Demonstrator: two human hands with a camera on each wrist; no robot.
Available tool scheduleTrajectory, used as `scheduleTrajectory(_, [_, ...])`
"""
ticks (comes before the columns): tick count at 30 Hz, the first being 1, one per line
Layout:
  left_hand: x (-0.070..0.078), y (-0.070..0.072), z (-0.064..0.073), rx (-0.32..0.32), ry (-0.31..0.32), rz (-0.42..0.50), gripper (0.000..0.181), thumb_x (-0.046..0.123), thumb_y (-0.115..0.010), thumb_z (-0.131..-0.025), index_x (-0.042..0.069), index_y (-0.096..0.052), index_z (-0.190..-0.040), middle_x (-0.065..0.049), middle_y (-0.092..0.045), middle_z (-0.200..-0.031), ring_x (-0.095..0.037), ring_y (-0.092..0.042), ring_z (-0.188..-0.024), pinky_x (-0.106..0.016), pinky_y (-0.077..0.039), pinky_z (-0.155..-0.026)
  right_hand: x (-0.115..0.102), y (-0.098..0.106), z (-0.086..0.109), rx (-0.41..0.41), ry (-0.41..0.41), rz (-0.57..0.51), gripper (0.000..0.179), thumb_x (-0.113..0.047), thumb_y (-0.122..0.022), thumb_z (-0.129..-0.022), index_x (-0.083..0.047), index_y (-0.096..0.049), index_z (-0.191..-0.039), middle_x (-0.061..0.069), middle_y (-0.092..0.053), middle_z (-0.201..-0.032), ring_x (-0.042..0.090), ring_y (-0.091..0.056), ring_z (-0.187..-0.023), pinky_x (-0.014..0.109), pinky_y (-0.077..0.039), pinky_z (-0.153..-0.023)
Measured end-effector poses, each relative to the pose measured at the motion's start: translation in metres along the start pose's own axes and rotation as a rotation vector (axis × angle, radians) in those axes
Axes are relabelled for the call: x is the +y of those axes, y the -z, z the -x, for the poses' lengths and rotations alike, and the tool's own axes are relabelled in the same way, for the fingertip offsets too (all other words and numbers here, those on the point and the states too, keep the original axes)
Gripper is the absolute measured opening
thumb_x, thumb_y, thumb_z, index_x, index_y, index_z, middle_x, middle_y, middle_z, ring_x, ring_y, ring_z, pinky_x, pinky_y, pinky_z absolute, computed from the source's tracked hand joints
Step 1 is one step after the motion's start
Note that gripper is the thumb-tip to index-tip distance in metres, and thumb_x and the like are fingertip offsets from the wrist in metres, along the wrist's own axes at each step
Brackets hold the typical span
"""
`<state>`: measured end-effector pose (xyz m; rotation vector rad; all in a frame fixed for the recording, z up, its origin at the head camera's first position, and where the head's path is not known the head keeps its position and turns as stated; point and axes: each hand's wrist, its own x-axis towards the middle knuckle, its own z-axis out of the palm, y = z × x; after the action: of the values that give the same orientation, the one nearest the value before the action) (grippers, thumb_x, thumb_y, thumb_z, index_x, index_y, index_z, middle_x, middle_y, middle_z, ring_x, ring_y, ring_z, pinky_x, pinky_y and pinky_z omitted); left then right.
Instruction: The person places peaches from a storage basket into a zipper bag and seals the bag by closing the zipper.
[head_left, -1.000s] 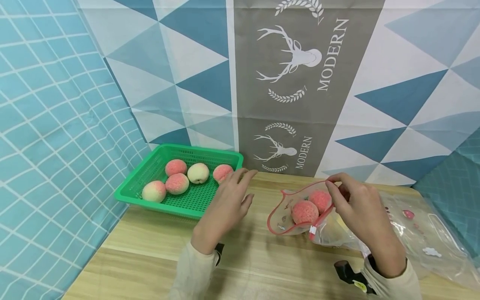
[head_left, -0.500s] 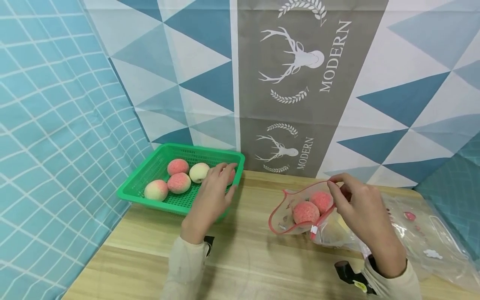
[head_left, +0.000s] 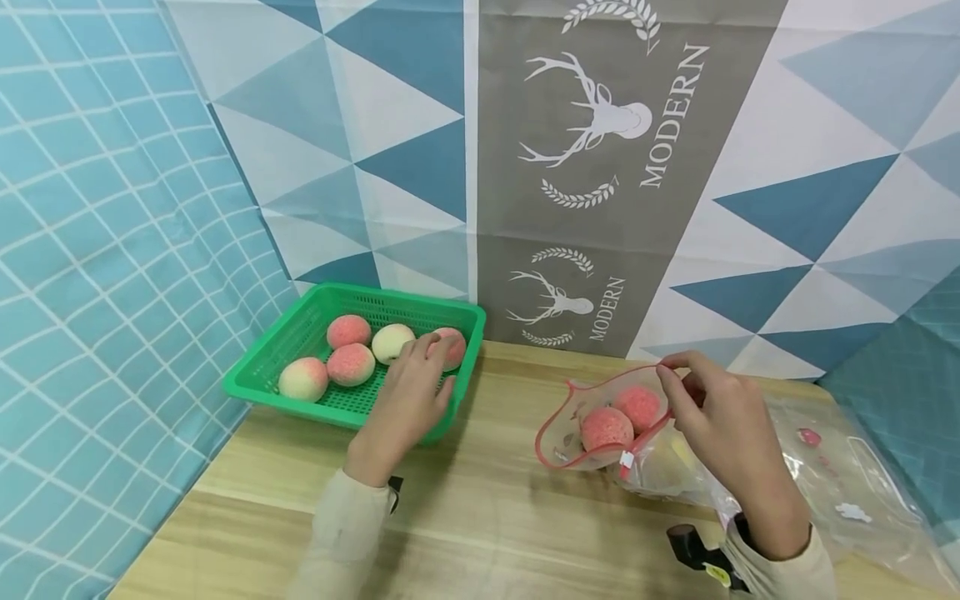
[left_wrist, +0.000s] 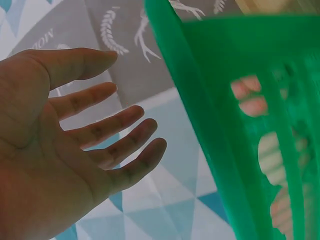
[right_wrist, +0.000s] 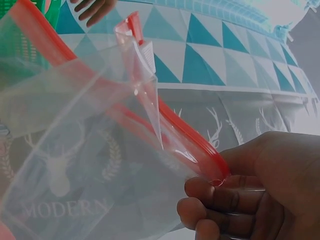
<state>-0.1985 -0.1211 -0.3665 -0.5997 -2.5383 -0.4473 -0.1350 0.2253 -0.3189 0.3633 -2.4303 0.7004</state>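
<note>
My left hand (head_left: 405, 390) reaches over the right end of a green basket (head_left: 251, 379), its fingertips at a pink peach (head_left: 453, 350). The fingers look straight and relaxed, and in the left wrist view that hand (left_wrist: 85, 135) shows a bare palm beside the basket wall (left_wrist: 200, 100). My right hand (head_left: 723, 421) pinches the red zip edge of a clear zip bag (head_left: 564, 429) between thumb and fingertips. The bag's mouth gapes toward the left, with two pink peaches (head_left: 607, 428) inside. In the right wrist view the red zip edge (right_wrist: 192, 145) runs into the pinching fingers.
Several other peaches (head_left: 351, 364) lie in the basket's left and middle. More clear printed bags (head_left: 840, 475) lie flat on the wooden table (head_left: 487, 517) at right. Patterned cloth (head_left: 405, 167) stands behind the table, blue checked cloth (head_left: 97, 292) at left.
My left hand has moved left from beside the basket's right rim to over the basket, down to the pink peach. The right hand keeps its pinch on the zip bag, almost still.
</note>
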Motion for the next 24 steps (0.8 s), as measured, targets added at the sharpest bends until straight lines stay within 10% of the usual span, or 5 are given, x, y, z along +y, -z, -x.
scheduleTrajectory(24, [-0.081,0.040,0.031,0.033,0.235,-0.012,0.046,0.005,-0.068,-0.092,-0.007,-0.052,-0.134,-0.035,-0.051,-0.130,-0.055,-0.049,-0.111,-0.064,-0.046,-0.084,0.003,0.005,0.002,-0.012,0.005,-0.005,0.011,-0.014,-0.062,-0.098,-0.006,-0.068,-0.103,-0.010,-0.052,-0.055,0.002,-0.044,-0.045,0.026,-0.036,-0.043])
